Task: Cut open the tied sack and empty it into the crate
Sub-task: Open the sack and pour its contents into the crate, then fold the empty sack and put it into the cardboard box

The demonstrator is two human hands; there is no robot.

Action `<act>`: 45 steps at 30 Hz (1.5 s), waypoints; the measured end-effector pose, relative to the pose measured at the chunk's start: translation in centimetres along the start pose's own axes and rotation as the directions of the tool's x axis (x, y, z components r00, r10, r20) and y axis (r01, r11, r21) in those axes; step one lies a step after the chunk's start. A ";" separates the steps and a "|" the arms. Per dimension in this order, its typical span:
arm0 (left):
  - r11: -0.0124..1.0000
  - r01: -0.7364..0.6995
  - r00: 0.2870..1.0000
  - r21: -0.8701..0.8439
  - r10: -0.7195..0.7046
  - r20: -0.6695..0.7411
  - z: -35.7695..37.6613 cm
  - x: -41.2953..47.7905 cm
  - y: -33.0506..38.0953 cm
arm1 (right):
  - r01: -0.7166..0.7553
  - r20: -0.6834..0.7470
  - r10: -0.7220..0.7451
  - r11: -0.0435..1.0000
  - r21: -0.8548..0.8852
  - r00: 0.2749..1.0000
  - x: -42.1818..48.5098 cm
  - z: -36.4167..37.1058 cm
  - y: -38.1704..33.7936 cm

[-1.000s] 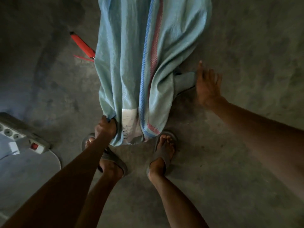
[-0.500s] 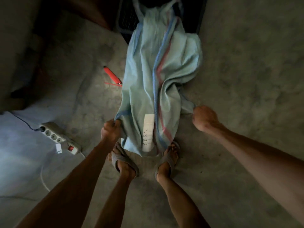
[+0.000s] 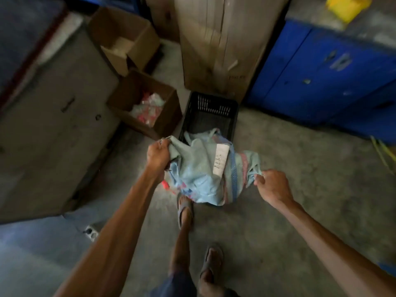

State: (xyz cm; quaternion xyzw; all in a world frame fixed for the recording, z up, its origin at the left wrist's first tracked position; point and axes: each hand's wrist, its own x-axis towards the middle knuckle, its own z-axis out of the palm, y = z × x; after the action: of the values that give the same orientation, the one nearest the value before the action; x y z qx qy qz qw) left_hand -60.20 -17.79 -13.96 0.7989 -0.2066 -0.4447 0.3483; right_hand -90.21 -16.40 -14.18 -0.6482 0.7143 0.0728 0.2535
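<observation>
A pale blue woven sack (image 3: 201,174) with blue and red stripes and a white label hangs bunched between my hands, lifted off the floor. My left hand (image 3: 157,154) grips its left corner in a fist. My right hand (image 3: 272,185) grips the right corner. The sack's far end droops over the near rim of a black slatted crate (image 3: 211,113) that stands on the concrete floor just beyond it. What lies in the crate is dark and cannot be made out. A red tool (image 3: 165,185) peeks out on the floor under the sack's left edge.
An open cardboard box (image 3: 165,118) with pink and white packets stands left of the crate, another carton (image 3: 124,39) behind it. A tall cardboard box (image 3: 220,46) stands behind the crate. Blue cabinets (image 3: 321,78) are on the right, a grey cabinet (image 3: 53,116) on the left. A power strip (image 3: 91,232) lies by my left arm.
My right hand reached the sack's right corner and gripped it. Both hands then lifted the flat sack off the floor and bunched it toward the crate. The view tilted up.
</observation>
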 end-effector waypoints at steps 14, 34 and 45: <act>0.998 0.030 0.993 -0.049 -0.024 0.117 -2.9 5.9 24.2 | -0.274 -0.019 0.327 0.821 0.501 0.945 7.9 -23.9 -11.4; 0.965 -0.238 0.957 0.115 0.212 0.199 -4.9 -1.0 34.9 | -0.086 0.001 0.120 0.701 0.708 0.993 5.2 -35.7 -11.9; 0.906 -0.413 0.909 0.086 0.404 0.104 -6.0 -5.6 41.2 | 0.216 -0.272 -0.037 0.714 0.665 0.961 2.6 -41.7 -14.3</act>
State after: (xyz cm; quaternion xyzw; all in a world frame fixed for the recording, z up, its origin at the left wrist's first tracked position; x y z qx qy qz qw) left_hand -58.83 -39.67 21.82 0.7359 -0.4072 -0.3832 0.3818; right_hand -87.74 -38.91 23.77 -0.5590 0.6685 -0.2941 0.3926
